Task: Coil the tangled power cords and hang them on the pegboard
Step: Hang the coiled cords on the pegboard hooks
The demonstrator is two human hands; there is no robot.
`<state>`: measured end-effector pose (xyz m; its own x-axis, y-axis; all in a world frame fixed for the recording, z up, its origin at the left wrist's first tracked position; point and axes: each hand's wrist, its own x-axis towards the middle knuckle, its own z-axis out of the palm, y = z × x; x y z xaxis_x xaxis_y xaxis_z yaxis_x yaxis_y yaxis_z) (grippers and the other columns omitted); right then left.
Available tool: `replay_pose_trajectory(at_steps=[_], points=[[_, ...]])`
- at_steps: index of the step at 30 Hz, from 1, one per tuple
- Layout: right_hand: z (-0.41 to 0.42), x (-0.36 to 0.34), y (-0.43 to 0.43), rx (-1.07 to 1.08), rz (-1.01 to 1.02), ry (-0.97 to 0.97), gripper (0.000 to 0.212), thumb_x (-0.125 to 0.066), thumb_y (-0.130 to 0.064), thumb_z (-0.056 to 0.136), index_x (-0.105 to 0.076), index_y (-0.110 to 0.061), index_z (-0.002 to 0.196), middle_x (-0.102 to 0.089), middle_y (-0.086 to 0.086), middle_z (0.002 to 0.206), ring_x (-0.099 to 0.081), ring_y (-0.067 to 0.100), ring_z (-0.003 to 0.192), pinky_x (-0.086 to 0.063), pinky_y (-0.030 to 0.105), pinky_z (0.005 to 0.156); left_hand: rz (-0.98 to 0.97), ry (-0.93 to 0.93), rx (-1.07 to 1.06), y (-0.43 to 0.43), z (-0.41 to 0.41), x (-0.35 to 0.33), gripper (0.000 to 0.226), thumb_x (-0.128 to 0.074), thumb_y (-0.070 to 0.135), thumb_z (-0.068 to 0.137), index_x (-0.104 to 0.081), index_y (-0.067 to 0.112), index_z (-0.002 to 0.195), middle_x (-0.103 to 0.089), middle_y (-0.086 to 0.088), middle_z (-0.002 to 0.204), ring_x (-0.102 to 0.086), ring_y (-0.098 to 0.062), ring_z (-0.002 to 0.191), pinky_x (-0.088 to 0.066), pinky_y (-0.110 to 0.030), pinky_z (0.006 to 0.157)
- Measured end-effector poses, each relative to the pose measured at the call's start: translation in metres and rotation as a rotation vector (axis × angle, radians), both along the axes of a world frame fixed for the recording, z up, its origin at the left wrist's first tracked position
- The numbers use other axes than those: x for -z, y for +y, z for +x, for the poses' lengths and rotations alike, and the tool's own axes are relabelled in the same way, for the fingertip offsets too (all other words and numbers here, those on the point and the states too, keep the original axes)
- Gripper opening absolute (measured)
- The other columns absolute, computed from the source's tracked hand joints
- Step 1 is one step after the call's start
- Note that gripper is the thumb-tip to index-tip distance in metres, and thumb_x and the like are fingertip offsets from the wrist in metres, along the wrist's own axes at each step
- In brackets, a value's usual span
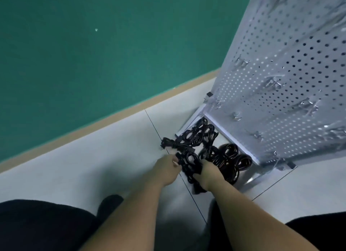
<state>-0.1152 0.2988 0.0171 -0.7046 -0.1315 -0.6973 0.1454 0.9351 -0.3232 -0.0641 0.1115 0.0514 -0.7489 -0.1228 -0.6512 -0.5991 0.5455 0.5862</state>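
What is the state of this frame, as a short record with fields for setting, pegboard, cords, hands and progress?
setting: white tiled floor beside a green wall
pegboard: pegboard stands at the right, fitted with metal hooks
cord pile: black cord pile heaped on the floor at the pegboard's foot
held cord: black held cord at the near edge of the pile
left hand: left hand grips the held cord from the left
right hand: right hand grips it from the right
progress: no cord on any visible hook
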Motion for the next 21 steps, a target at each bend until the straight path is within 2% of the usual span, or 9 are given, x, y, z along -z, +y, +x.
replay_pose_trajectory(at_steps=[4,7,10,13,17,19,21], points=[[-0.01,0.035,0.003,0.013,0.043,0.024,0.081,-0.071,-0.031,0.098,-0.027,-0.013,0.164,-0.048,0.013,0.155,-0.051,0.036,0.139,-0.046,0.046,0.114,0.002,-0.032,-0.017,0.0,-0.004,0.026,0.04,-0.062,0.034,0.104,-0.06,0.021,0.141,-0.068,-0.001,0.133,-0.065,-0.018,0.106,-0.053,-0.033,0.096],[-0.015,0.056,0.002,-0.029,0.063,0.04,0.074,-0.07,-0.033,0.099,-0.034,-0.015,0.161,-0.055,0.011,0.149,-0.056,0.035,0.135,-0.05,0.046,0.109,0.001,-0.065,-0.032,0.002,-0.003,0.044,0.035,-0.062,0.035,0.103,-0.062,0.024,0.136,-0.07,0.003,0.128,-0.068,-0.019,0.095,-0.054,-0.03,0.084],[-0.017,0.073,-0.001,-0.101,0.11,0.059,0.061,-0.072,-0.028,0.096,-0.046,-0.016,0.15,-0.054,0.009,0.145,-0.057,0.034,0.13,-0.052,0.047,0.104,0.012,-0.093,-0.028,0.006,0.001,0.062,0.034,-0.066,0.032,0.102,-0.063,0.023,0.135,-0.073,0.002,0.126,-0.066,-0.014,0.094,-0.05,-0.027,0.085],[-0.018,0.08,-0.003,-0.107,0.144,0.056,0.047,-0.069,-0.02,0.096,-0.053,-0.013,0.14,-0.051,0.009,0.141,-0.058,0.036,0.124,-0.054,0.046,0.1,0.005,-0.117,0.003,0.01,0.004,0.07,0.034,-0.065,0.029,0.103,-0.063,0.021,0.136,-0.073,0.0,0.126,-0.064,-0.014,0.096,-0.046,-0.026,0.087],[-0.012,0.078,0.001,-0.015,0.088,0.07,0.038,-0.066,-0.02,0.096,-0.056,-0.012,0.132,-0.049,0.01,0.134,-0.06,0.036,0.114,-0.055,0.047,0.095,0.006,-0.156,-0.008,0.014,0.004,0.068,0.038,-0.065,0.032,0.101,-0.062,0.023,0.138,-0.071,-0.001,0.129,-0.064,-0.017,0.101,-0.048,-0.028,0.09],[-0.01,0.071,0.006,0.065,0.026,0.099,0.039,-0.066,-0.022,0.097,-0.055,-0.011,0.133,-0.05,0.011,0.134,-0.062,0.036,0.112,-0.055,0.045,0.096,0.025,-0.145,-0.028,0.017,-0.001,0.065,0.041,-0.066,0.036,0.101,-0.06,0.024,0.14,-0.07,0.0,0.13,-0.067,-0.02,0.106,-0.052,-0.032,0.095],[-0.009,0.058,0.011,0.121,-0.049,0.129,0.052,-0.068,-0.026,0.099,-0.052,-0.008,0.144,-0.049,0.013,0.14,-0.06,0.035,0.12,-0.051,0.041,0.103,0.05,-0.12,-0.067,0.022,-0.008,0.056,0.045,-0.064,0.04,0.102,-0.058,0.024,0.144,-0.069,0.001,0.132,-0.067,-0.021,0.113,-0.052,-0.033,0.098]])
